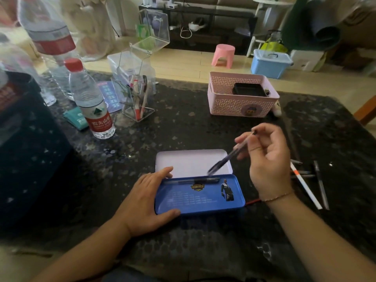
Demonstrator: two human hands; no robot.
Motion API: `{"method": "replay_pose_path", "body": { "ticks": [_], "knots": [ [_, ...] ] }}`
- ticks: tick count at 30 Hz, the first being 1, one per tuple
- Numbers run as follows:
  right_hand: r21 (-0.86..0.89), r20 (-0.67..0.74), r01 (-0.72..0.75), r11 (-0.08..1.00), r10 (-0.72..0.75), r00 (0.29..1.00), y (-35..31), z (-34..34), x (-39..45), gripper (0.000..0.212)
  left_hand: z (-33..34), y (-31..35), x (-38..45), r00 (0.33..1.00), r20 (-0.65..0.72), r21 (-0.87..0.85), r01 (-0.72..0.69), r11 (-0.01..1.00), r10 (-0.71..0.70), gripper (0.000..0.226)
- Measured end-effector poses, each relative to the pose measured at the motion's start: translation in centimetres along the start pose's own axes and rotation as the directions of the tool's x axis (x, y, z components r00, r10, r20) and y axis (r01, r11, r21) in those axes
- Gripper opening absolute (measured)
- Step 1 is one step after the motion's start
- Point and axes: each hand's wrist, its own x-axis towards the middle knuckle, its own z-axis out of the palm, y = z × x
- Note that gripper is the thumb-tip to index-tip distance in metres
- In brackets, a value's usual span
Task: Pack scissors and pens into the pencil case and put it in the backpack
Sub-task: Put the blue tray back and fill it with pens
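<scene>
A blue tin pencil case lies open on the dark table, its white lid folded back. One dark pen rests along the case's far edge. My left hand grips the case's left end. My right hand holds a dark pen tilted over the lid, tip pointing down left. Several loose pens lie on the table right of my right wrist. A red item peeks out under that wrist. I see no backpack for certain.
A pink basket with a black box stands behind the case. A clear pen holder, water bottles and a teal packet crowd the back left. A dark bulky object fills the left side.
</scene>
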Motion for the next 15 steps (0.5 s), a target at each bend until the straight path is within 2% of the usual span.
{"method": "replay_pose_path", "body": {
  "ticks": [2,4,6,8,9,11,13,15],
  "knots": [
    [0.224,-0.038,-0.259,0.94,0.274,0.961,0.2,1.2,-1.5,0.009,0.0,0.0,-0.1,1.0,-0.01,-0.017,0.004,1.0,-0.004,0.09],
    [0.293,0.011,-0.428,0.855,0.445,0.896,1.1,2.1,-3.3,0.013,0.1,0.1,-0.2,1.0,-0.021,-0.034,0.016,0.999,-0.017,0.086],
    [0.247,0.051,-0.502,0.829,0.506,0.861,2.0,2.3,-4.9,0.016,0.2,0.0,-0.2,0.999,-0.035,-0.042,0.04,0.998,-0.041,0.082],
    [0.128,0.077,-0.501,0.856,0.495,0.865,2.9,2.0,-5.7,0.015,0.3,-0.3,-0.3,0.997,-0.049,-0.045,0.056,0.997,-0.058,0.076],
    [0.01,0.086,-0.454,0.891,0.451,0.888,3.4,1.7,-5.8,0.013,0.4,-0.4,-0.3,0.996,-0.056,-0.048,0.06,0.997,-0.063,0.073],
    [-0.354,0.163,-0.212,0.911,0.283,0.945,4.3,0.9,-5.6,0.008,0.4,-0.5,-0.3,0.996,-0.063,-0.046,0.064,0.997,-0.067,0.065],
    [-0.609,0.288,0.066,0.791,0.143,0.947,5.0,0.5,-5.2,0.009,0.4,-0.5,-0.2,0.996,-0.06,-0.037,0.059,0.998,-0.061,0.057],
    [-0.685,0.347,0.171,0.708,0.112,0.931,5.6,0.4,-4.8,0.01,0.3,-0.4,-0.2,0.997,-0.054,-0.034,0.051,0.998,-0.053,0.05]
  ]
}}
